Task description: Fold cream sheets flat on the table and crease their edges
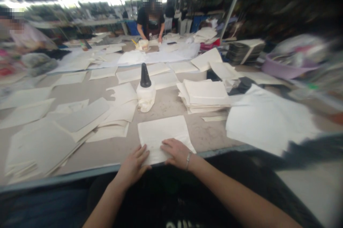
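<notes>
A white, roughly square sheet [164,130] lies at the table's near edge, slightly creased on its right side; whether it is cloth or paper I cannot tell. My left hand [136,161] rests on its lower left edge with the fingers stretched out. On its right half, my right hand [175,152] lies flat, fingers extended, a thin bracelet at the wrist. Both hands are open and press on the sheet without gripping it. Beyond the sheet stands a white bottle [146,94] with a black cone-shaped nozzle.
A stack of cream panels [206,94] sits right of the bottle, with a white fabric pile [270,119] farther right. Overlapping sheets [43,146] cover the left side. A purple basin [289,66] stands at the right. Across the table, a person [150,21] works.
</notes>
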A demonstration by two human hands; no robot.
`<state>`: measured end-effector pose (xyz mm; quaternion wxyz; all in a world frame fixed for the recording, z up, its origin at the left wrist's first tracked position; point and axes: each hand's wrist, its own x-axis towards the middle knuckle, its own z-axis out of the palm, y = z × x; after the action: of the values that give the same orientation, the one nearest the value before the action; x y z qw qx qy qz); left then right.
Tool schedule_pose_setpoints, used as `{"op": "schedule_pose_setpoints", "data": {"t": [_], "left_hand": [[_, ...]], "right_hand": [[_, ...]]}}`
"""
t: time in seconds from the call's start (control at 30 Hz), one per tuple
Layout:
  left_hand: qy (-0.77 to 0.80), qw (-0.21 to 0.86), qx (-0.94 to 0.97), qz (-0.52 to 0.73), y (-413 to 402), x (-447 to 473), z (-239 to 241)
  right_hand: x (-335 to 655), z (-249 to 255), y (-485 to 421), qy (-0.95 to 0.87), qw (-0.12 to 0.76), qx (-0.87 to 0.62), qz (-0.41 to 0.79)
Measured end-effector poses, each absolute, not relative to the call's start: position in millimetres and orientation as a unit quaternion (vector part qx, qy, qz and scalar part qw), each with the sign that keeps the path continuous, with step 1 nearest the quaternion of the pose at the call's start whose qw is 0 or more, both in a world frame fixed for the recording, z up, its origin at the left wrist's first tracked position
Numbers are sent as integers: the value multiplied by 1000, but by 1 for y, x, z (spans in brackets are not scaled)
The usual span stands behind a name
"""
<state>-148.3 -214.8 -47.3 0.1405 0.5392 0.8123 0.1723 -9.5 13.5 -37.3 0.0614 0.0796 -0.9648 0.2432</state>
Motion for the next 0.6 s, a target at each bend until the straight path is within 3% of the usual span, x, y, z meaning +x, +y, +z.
{"op": "schedule_pose_setpoints", "data": {"t": [0.6], "left_hand": [[791,183,560,166,-212,-154,-25]], "right_hand": [[-24,-28,15,-968,-20,121,220]]}}
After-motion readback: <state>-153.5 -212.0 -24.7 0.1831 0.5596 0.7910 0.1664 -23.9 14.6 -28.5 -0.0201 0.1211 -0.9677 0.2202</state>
